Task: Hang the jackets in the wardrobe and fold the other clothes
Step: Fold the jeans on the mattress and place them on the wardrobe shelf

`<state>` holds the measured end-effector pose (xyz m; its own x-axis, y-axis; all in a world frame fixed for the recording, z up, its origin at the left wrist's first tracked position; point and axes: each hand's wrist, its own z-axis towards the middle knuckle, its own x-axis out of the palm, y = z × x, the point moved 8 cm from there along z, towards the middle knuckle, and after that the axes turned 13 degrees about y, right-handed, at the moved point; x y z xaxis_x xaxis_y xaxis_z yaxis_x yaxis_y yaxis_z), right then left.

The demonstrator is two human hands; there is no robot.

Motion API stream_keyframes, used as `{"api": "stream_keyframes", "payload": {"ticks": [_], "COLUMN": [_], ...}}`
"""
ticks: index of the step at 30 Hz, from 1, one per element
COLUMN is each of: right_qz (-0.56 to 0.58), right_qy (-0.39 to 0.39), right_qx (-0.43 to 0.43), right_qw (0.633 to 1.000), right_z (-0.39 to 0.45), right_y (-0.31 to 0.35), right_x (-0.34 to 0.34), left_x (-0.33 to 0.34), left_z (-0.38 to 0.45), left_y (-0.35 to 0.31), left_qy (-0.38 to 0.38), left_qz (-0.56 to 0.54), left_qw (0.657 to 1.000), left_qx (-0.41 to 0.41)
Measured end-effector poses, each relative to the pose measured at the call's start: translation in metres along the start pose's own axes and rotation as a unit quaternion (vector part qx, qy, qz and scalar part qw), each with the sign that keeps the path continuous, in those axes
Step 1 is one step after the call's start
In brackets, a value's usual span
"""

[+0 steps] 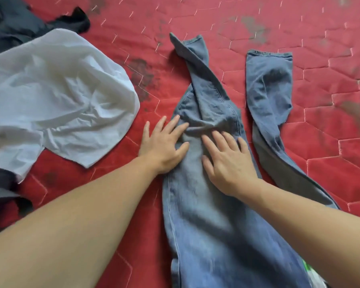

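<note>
A pair of faded blue denim jeans (206, 215) lies mid-frame on the red quilted bed cover (299, 28). The left hand (164, 146) and right hand (229, 161) press it, fingers spread flat, grasping nothing. A crumpled white shirt (56, 94) lies left.

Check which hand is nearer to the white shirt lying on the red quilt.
Left. The left hand lies flat at the jeans' left edge, just right of the white shirt. The right hand rests flat farther right, on the jeans.

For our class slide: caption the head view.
Both hands, left and right, press blue jeans flat on a red quilt.
</note>
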<state>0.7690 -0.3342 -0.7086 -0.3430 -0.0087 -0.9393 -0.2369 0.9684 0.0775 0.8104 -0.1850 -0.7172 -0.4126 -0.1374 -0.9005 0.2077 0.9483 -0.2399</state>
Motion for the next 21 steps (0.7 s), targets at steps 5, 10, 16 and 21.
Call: {"api": "stream_keyframes", "payload": {"ticks": [5,10,16,21], "right_qz": [0.002,0.025,0.075,0.312], "right_qy": [-0.102,-0.13,-0.03,-0.044], "right_qx": [-0.007,-0.116,0.13,0.196], "right_qw": [0.995,0.984,0.988,0.929], "right_z": [0.064,0.145,0.202,0.225], "right_y": [-0.003,0.009,-0.071,-0.073], "right_x": [-0.056,-0.086,-0.076,-0.111], "left_x": [-0.04,-0.031,-0.03,-0.034], "left_z": [0.047,0.077,0.077,0.078], "left_y": [0.01,0.03,0.034,0.035], "left_qy": [-0.08,-0.058,-0.039,-0.047], "left_qz": [0.081,0.022,0.007,-0.007], "left_qw": [0.99,0.995,0.997,0.996], "left_qx": [0.08,0.081,0.071,0.08]}}
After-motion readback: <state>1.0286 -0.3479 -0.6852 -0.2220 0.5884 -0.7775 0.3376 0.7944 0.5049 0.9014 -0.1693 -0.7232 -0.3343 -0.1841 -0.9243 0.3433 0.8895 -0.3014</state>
